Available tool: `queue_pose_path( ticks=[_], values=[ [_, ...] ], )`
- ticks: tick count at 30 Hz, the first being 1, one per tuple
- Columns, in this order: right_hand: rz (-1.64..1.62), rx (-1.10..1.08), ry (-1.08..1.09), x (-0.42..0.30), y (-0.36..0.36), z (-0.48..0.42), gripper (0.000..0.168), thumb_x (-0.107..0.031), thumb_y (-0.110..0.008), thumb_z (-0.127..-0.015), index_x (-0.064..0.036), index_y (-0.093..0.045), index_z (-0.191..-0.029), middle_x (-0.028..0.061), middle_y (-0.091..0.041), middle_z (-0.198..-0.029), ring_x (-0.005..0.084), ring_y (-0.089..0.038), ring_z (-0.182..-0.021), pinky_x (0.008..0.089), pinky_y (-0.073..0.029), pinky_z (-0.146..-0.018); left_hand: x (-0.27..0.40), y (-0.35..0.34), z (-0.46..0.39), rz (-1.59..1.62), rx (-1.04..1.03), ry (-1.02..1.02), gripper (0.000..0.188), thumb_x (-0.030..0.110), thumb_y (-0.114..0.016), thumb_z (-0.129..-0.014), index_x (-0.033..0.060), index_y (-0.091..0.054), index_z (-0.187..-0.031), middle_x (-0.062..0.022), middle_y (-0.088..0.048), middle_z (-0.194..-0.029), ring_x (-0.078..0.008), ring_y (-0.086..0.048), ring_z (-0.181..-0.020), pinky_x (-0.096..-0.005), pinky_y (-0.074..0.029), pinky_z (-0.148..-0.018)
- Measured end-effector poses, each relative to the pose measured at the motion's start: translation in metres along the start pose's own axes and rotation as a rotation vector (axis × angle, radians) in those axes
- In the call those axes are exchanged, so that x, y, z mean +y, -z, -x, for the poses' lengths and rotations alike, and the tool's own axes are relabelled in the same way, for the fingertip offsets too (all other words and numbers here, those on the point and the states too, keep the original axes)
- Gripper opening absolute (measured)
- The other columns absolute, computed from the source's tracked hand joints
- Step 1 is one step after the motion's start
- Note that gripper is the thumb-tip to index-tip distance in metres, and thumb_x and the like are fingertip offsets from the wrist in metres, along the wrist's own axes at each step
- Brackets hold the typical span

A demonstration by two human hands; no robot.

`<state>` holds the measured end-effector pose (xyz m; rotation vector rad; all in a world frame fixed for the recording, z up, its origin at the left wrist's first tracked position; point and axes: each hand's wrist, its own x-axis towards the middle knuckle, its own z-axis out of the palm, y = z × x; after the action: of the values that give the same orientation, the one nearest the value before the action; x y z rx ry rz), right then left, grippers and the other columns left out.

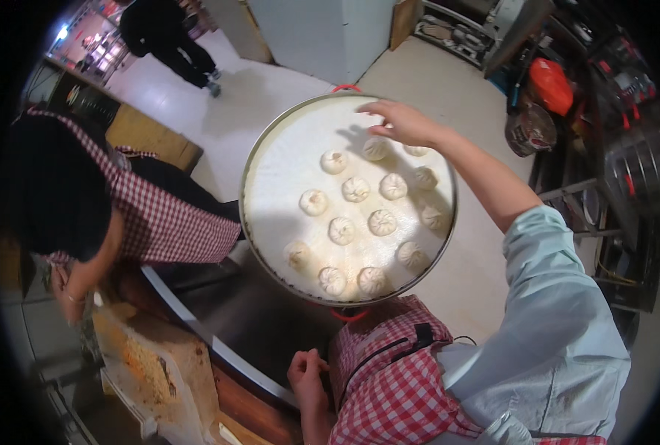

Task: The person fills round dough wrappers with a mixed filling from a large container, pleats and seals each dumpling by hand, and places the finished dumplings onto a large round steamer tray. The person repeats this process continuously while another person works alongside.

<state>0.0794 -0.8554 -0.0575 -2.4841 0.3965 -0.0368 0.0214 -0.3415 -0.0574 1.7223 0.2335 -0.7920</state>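
Note:
A large round steamer tray (274, 125) with a pale lining and red handles lies before me. Several pleated steamed-bun-style dumplings, such as one bun (383, 222), are set apart on its near and right parts. My right hand (399, 122) hovers over the far right of the tray, fingers curved and apart, holding nothing. Just below that hand sits another bun (375, 149). Down by my red checked apron (385, 378), my left hand (308, 370) has its fingers curled together, with nothing visible in them.
At left a co-worker in a checked apron (174, 222) leans over the counter, beside a container of orange-yellow filling (146, 361). Another person (166, 41) stands farther off on the tiled floor. Shelves at right hold a red bag (551, 86) and a tub (530, 129).

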Motion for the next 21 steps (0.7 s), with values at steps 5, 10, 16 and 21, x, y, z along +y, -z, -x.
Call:
queue_pose_path(
  ticks=[5, 10, 16, 21],
  values=[
    [0.244, -0.086, -0.068, 0.058, -0.010, 0.107, 0.044, -0.017, -0.063, -0.085, -0.011, -0.054, -0.128, 0.0140, -0.049, -0.135, 0.0297, -0.056, -0.114, 0.0400, -0.048, -0.092, 0.028, -0.018, -0.001, 0.058, 0.033, 0.038, 0.017, 0.007, -0.054, -0.092, 0.0043, -0.054, -0.108, -0.0037, -0.055, -0.087, -0.0128, -0.057, -0.075, -0.0257, -0.048, -0.069],
    [0.146, -0.076, -0.114, 0.064, -0.040, 0.134, 0.042, -0.012, -0.060, -0.081, -0.012, -0.053, -0.123, 0.0121, -0.054, -0.115, 0.0307, -0.054, -0.110, 0.0413, -0.048, -0.090, 0.028, -0.025, -0.012, 0.070, -0.137, 0.051, 0.019, 0.012, -0.051, -0.094, 0.0050, -0.056, -0.111, -0.0023, -0.057, -0.087, -0.0126, -0.058, -0.078, -0.0259, -0.049, -0.070],
    [0.314, -0.165, -0.190, 0.066, -0.030, 0.129, 0.047, -0.023, -0.068, -0.080, -0.013, -0.053, -0.123, 0.0119, -0.057, -0.109, 0.0303, -0.059, -0.102, 0.0415, -0.051, -0.081, 0.016, -0.030, -0.013, 0.067, -0.144, 0.098, 0.015, 0.012, -0.051, -0.095, 0.0044, -0.059, -0.105, -0.0033, -0.059, -0.084, -0.0134, -0.059, -0.075, -0.0265, -0.049, -0.070],
    [0.406, 0.117, -0.163, 0.056, -0.021, 0.089, 0.051, -0.028, -0.070, -0.080, -0.017, -0.053, -0.127, 0.0111, -0.058, -0.115, 0.0295, -0.058, -0.106, 0.0425, -0.051, -0.079, 0.004, -0.014, -0.005, 0.014, -0.095, 0.102, 0.009, 0.012, -0.052, -0.095, 0.0055, -0.057, -0.092, -0.0044, -0.059, -0.084, -0.0132, -0.058, -0.072, -0.0270, -0.048, -0.068]
  ],
)
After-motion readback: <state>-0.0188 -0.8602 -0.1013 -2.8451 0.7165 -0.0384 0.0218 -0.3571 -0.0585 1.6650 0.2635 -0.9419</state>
